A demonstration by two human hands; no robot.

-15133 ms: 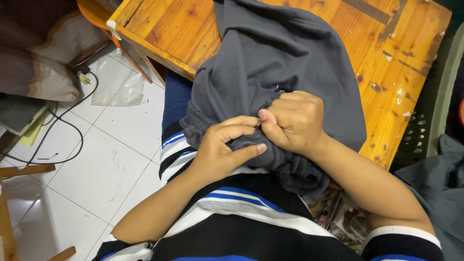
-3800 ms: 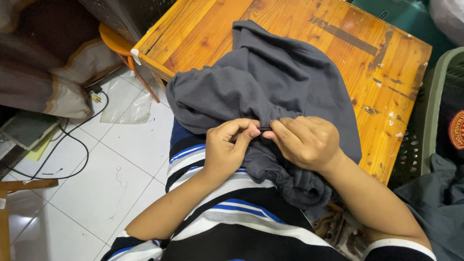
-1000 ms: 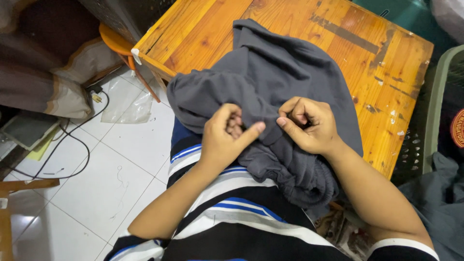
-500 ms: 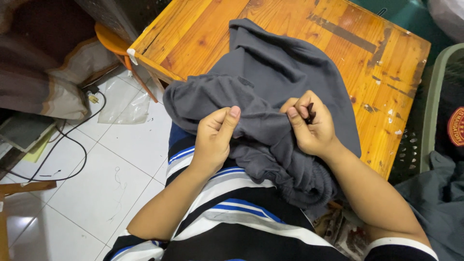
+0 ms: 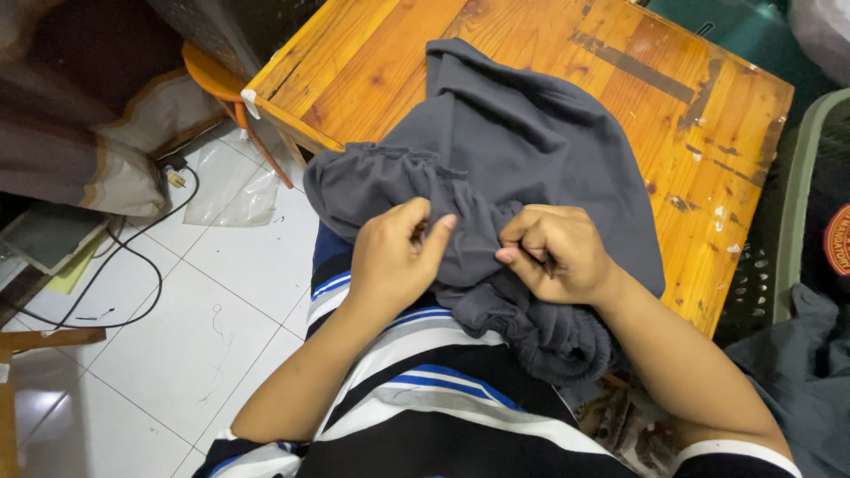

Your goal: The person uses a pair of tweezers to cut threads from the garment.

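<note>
A dark grey garment (image 5: 522, 150) with a gathered elastic waistband lies half on the wooden table (image 5: 390, 62) and half in my lap. My left hand (image 5: 394, 257) pinches a fold of the grey fabric near the waistband. My right hand (image 5: 553, 252) is closed on the same fabric just to the right, with a thin dark object showing between its fingers. The two hands are a few centimetres apart over the bunched cloth. I wear a striped blue, white and black shirt (image 5: 443, 389).
A green plastic basket (image 5: 792, 212) with dark clothes stands to the right of the table. On the white tiled floor (image 5: 177, 327) at the left lie a black cable (image 5: 133, 265), a clear plastic bag (image 5: 226, 186) and folded cloth. An orange stool (image 5: 221, 84) stands beside the table corner.
My hands have drawn closer together on the grey fabric, and the waistband has been pulled up and spread to the left. The right hand has closed into a tighter grip.
</note>
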